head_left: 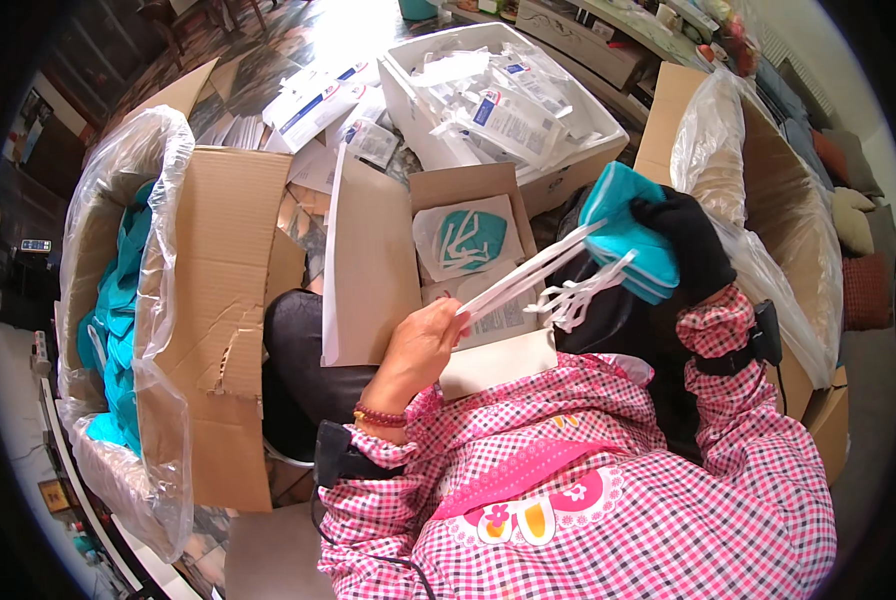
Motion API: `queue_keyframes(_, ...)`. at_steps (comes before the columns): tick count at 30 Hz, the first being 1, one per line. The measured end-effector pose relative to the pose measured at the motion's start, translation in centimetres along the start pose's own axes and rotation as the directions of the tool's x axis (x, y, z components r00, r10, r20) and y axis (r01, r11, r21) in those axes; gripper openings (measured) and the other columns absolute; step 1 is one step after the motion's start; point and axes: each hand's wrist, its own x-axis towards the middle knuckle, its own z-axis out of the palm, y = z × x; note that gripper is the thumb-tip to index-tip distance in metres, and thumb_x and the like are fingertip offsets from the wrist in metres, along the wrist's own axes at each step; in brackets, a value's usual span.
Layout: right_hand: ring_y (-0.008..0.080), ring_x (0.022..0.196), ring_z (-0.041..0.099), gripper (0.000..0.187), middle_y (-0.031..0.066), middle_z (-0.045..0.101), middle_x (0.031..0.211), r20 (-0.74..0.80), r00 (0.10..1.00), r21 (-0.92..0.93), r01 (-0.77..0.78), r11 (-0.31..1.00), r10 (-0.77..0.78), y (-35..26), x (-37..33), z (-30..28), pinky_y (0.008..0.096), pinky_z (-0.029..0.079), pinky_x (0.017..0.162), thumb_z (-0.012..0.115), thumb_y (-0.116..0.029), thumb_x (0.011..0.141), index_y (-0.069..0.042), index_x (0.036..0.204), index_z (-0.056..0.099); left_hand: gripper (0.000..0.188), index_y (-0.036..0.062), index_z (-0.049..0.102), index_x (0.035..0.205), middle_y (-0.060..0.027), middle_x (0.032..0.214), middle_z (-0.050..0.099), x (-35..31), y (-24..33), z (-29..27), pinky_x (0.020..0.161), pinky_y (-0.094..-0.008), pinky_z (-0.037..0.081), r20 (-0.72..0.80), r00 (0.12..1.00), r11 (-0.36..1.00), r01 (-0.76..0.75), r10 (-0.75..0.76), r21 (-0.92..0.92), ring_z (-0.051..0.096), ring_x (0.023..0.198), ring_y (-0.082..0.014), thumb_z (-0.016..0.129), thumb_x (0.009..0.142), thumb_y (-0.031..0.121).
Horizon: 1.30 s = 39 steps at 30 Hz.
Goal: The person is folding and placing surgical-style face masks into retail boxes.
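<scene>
Teal face masks (623, 235), stacked together, are gripped in my right hand (690, 240), which wears a black glove. My left hand (426, 340) is bare and pinches the ends of the white straps (538, 270), stretching them out from the masks. More white loops dangle loose below the stack. Beneath my hands an open carton (373, 270) rests on my lap. Inside it a clear bag with teal masks (473, 242) lies at the far end, and a flat printed packet (498, 318) lies nearer to me.
On the left stands a cardboard box (213, 330) lined with clear plastic and filled with loose teal masks (123, 320). A white foam box (408, 110) ahead holds printed pouches (513, 115). More packets (313, 105) lie beside it. Another plastic-lined box (778, 190) stands at the right.
</scene>
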Motion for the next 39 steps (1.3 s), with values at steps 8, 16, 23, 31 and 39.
queue_keyframes(8, 0.0259, 0.089, 0.072, 0.033, 0.0181, 0.071, 0.102, 0.049, 0.999, -0.015, 0.005, 1.000, -0.004, 2.0, 0.9, 0.8, 0.0359, 0.060, 0.083, 0.055, -0.011, 0.092, 0.007, 0.119, 0.059, 0.036, 0.0008, 0.053, 0.082, 0.0017, 0.068, 0.048, -1.8, 0.2, 0.9, 0.055, -0.0247, 0.050, 0.110, 0.992, 0.825, 0.106, -0.054, -0.555, 0.051, 0.060, -0.0062, 0.049, 0.106, 0.027)
queue_keyframes(16, 0.0252, 0.088, 0.072, 0.031, 0.0169, 0.070, 0.105, 0.052, 0.999, 0.046, 0.000, 0.999, -0.003, 1.9, 1.0, 0.5, 0.0354, 0.060, 0.082, 0.054, -0.010, 0.093, 0.005, 0.119, 0.060, 0.032, 0.0035, 0.055, 0.084, 0.0022, 0.066, 0.046, -2.7, 1.7, -0.5, 0.053, -0.0221, 0.045, 0.198, 0.979, 0.806, 0.155, -0.048, -0.571, 0.048, 0.056, -0.0056, 0.048, 0.106, 0.026)
queue_keyframes(23, 0.0262, 0.095, 0.071, 0.032, 0.0174, 0.070, 0.108, 0.058, 0.997, 0.127, 0.052, 0.991, -0.060, 1.2, -1.0, -1.7, 0.0387, 0.058, 0.089, 0.053, -0.009, 0.093, 0.005, 0.121, 0.061, 0.037, 0.0066, 0.052, 0.080, 0.0039, 0.064, 0.044, -5.2, -1.8, -1.8, 0.049, -0.0211, 0.038, 0.004, 0.981, 0.794, 0.160, -0.194, -0.586, 0.040, 0.052, -0.0045, 0.048, 0.106, 0.032)
queue_keyframes(31, 0.0260, 0.116, 0.060, 0.042, 0.0157, 0.063, 0.126, 0.368, 0.900, 0.112, 0.205, 0.972, -0.233, 3.9, -2.3, 0.4, 0.0406, 0.046, 0.102, 0.072, -0.005, 0.079, -0.002, 0.120, 0.062, 0.044, 0.0073, 0.050, 0.076, 0.0050, 0.061, 0.041, -2.5, 0.4, 2.4, 0.047, -0.0238, 0.040, 0.076, 0.939, 0.597, 0.275, -0.336, -0.754, 0.042, 0.050, -0.0057, 0.048, 0.105, 0.040)
queue_keyframes(39, 0.0276, 0.102, 0.066, 0.059, 0.0171, 0.066, 0.113, 0.946, 0.324, -0.178, 0.567, 0.804, -0.019, 8.8, -4.6, 11.8, 0.0374, 0.051, 0.094, 0.077, -0.032, 0.080, 0.000, 0.127, 0.059, 0.042, 0.0050, 0.055, 0.071, 0.0053, 0.057, 0.045, 0.2, 8.4, 0.8, 0.047, -0.0243, 0.034, 0.043, 0.999, 0.918, 0.017, 0.000, -0.397, 0.043, 0.051, -0.0046, 0.055, 0.103, 0.033)
